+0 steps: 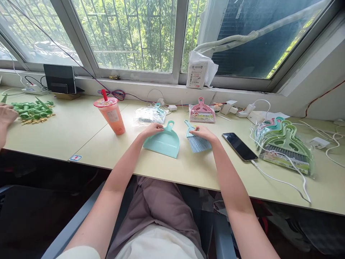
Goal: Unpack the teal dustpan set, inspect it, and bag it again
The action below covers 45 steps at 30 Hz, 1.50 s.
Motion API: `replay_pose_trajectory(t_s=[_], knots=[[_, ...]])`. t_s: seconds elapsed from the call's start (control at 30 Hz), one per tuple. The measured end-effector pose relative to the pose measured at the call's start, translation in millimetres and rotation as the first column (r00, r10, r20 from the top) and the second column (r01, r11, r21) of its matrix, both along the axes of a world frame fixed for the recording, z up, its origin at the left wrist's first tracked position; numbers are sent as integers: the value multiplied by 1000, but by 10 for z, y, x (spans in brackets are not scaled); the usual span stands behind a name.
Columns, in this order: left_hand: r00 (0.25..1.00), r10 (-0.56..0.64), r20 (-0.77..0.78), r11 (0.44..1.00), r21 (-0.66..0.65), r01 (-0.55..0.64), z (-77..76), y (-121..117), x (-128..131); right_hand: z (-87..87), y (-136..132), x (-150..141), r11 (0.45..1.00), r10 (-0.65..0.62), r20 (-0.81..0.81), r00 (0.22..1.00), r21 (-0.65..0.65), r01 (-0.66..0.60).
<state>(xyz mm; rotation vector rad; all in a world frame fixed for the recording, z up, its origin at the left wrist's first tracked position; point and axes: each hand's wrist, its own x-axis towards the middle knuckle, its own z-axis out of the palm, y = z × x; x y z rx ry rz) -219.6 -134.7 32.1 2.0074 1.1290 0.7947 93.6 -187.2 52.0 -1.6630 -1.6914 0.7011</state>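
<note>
A mint-green dustpan (164,142) lies on the table in front of me, its looped handle pointing away. My left hand (153,130) grips its upper left edge, fingers closed on the rim. To the right is a small hand brush (199,143) with blue-grey bristles toward me and a light-blue handle angled away to the left. My right hand (204,133) is closed on the brush's head from its right side. A gap of bare table separates dustpan and brush.
Behind are a pink packaged dustpan set (202,110) and a clear plastic bag (147,116). Left stands an orange drink cup (111,116); right lie a phone (239,146), cables and stacked green sets (288,147). Another person's hand (7,114) is beside green pieces (33,110).
</note>
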Motion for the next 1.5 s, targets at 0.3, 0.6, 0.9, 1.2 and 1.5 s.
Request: replay_pose_trajectory(t_s=[0.3,0.6,0.9,1.2,1.5], knots=[[955,228,-191,953,244,-179,-46,64,-61,-91,43,0,996,-55,398,916,-49,81],[929,204,-310,942,321,-100,-18,62,-106,-217,104,54,986,-159,501,851,30,166],[948,264,176,959,55,-277,83,107,-195,-223,81,-116,982,-181,473,862,130,135],[836,285,470,943,-295,-156,142,54,-280,-370,113,-115,975,-216,678,703,186,120],[778,259,573,955,-272,-118,77,86,-186,-34,44,-113,967,89,42,995,234,-97]])
